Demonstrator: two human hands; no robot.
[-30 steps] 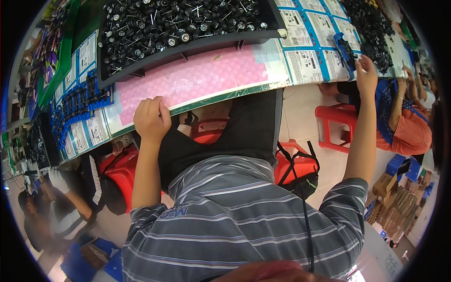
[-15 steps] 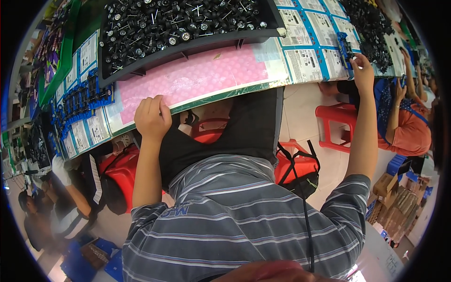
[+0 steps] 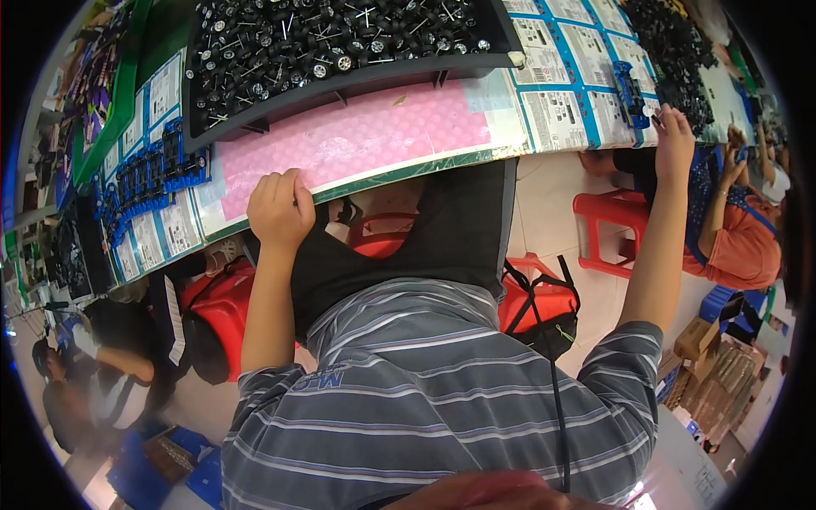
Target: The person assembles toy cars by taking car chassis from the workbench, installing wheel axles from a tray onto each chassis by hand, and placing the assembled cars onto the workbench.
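My left hand (image 3: 281,209) is curled closed at the front edge of the worktable, over the pink bubble-patterned sheet (image 3: 357,140). Whatever its fingers hold, if anything, is hidden. Farther right, my right hand (image 3: 674,140) reaches to the table edge with fingertips pinched together. A small dark bit shows at the fingertips, too small to name. Just left of that hand lie a few blue-and-black toy car chassis (image 3: 630,95). Several similar blue chassis (image 3: 140,183) stand in rows on the left. Beyond the pink sheet sits a black tray (image 3: 357,85) full of small black wheels with silver hubs and axles.
Printed blue-and-white card sheets (image 3: 552,119) cover the table at both sides. A heap of black parts (image 3: 676,59) lies far right. A green-edged bin (image 3: 106,127) stands far left. Red stools (image 3: 608,225) and co-workers, one in an orange top (image 3: 744,242), are at the sides.
My right hand has shifted slightly right and nearer, away from the blue chassis. My left hand stays closed at the table edge. The co-worker at left has moved an arm.
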